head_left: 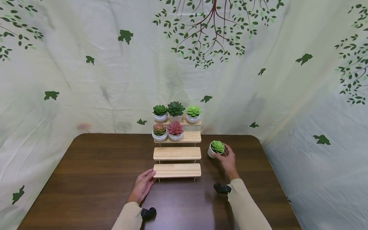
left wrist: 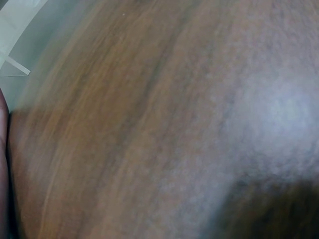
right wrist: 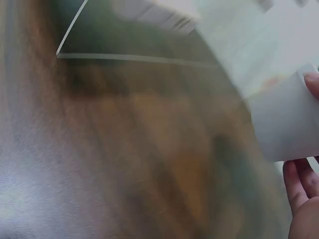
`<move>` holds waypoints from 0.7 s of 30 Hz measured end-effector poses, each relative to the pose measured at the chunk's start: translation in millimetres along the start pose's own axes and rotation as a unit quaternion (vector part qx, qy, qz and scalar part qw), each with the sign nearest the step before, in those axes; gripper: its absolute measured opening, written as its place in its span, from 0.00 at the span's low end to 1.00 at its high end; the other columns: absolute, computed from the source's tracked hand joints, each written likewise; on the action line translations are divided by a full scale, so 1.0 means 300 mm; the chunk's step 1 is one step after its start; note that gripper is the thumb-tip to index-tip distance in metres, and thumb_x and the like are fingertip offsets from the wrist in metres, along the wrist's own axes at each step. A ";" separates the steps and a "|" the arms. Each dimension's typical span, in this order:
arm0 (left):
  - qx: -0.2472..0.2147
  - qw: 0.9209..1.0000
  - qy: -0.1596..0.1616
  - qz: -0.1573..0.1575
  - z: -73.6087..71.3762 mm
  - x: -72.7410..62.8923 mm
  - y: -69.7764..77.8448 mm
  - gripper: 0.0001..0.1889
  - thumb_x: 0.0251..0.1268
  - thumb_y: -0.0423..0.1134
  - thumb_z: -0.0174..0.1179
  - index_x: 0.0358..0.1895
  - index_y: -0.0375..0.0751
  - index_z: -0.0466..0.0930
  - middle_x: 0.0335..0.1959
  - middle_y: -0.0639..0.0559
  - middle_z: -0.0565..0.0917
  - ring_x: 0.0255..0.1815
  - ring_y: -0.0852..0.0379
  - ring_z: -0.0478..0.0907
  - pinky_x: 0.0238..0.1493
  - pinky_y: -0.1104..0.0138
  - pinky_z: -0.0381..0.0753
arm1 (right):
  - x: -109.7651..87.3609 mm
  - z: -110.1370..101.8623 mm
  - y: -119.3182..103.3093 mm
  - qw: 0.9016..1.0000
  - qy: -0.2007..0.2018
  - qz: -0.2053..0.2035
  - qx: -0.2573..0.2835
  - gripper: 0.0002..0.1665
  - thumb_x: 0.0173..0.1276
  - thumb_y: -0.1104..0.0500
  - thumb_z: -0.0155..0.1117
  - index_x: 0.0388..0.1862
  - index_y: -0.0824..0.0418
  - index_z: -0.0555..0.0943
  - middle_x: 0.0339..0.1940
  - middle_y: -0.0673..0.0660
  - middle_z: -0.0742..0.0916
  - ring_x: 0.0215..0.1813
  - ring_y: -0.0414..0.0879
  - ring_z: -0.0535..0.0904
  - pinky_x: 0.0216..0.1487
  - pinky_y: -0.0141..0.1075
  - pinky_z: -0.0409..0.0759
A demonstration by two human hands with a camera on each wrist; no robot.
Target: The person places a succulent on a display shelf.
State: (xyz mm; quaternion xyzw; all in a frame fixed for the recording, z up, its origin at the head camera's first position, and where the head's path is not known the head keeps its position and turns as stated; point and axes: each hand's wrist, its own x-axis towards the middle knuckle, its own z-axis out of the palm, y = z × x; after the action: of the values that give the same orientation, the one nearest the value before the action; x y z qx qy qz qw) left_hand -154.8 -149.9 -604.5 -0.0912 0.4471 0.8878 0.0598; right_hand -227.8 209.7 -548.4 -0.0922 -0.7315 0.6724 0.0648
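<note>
My right hand (head_left: 228, 159) holds a small white pot with a bright green artificial succulent (head_left: 217, 147), to the right of a tiered wooden stand (head_left: 177, 154). In the right wrist view, thumb and fingers grip the plain white pot (right wrist: 284, 119), which is off the table. My left hand (head_left: 142, 185) holds the left end of the stand's lowest, front shelf (head_left: 177, 171). The left wrist view shows only a sliver of that hand at its left edge. The two lower shelves bear no pots.
Top shelf: a green succulent (head_left: 160, 110), a dark green one (head_left: 176, 109) and a light green one (head_left: 193, 111). Second shelf: a reddish-green succulent (head_left: 159, 129) and a pink one (head_left: 175, 128) at left and middle. Behind the brown table (head_left: 100, 169) hangs a leaf-printed cloth (head_left: 115, 70).
</note>
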 end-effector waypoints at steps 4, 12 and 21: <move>-0.003 1.000 -0.017 0.007 -0.005 -0.001 -0.003 0.13 0.69 0.23 0.50 0.38 0.40 0.83 0.40 0.51 0.83 0.41 0.61 0.81 0.46 0.69 0.80 | -0.009 -0.014 -0.065 1.000 -0.010 -0.012 0.004 0.40 0.57 0.69 0.71 0.68 0.64 0.65 0.65 0.63 0.74 0.66 0.52 0.69 0.63 0.40 0.71; -0.005 1.000 -0.017 0.001 -0.007 0.002 -0.004 0.12 0.69 0.23 0.51 0.38 0.41 0.83 0.41 0.51 0.83 0.42 0.60 0.82 0.47 0.68 0.80 | -0.011 -0.025 -0.183 0.996 -0.029 -0.018 0.079 0.37 0.58 0.74 0.67 0.66 0.67 0.67 0.63 0.64 0.75 0.58 0.43 0.74 0.51 0.25 0.75; -0.003 1.000 -0.001 -0.005 -0.006 0.005 -0.001 0.12 0.68 0.23 0.51 0.37 0.40 0.82 0.40 0.50 0.83 0.42 0.59 0.82 0.47 0.68 0.80 | 0.001 0.048 -0.276 0.992 -0.072 -0.027 0.097 0.41 0.56 0.76 0.67 0.68 0.67 0.64 0.67 0.65 0.72 0.66 0.53 0.70 0.55 0.29 0.74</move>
State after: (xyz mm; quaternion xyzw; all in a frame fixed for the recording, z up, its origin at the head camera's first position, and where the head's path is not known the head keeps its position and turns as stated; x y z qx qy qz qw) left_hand -155.9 -151.0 -606.1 -0.0923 0.4442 0.8888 0.0644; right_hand -235.2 189.2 -467.4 -0.0164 -0.6675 0.7434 0.0388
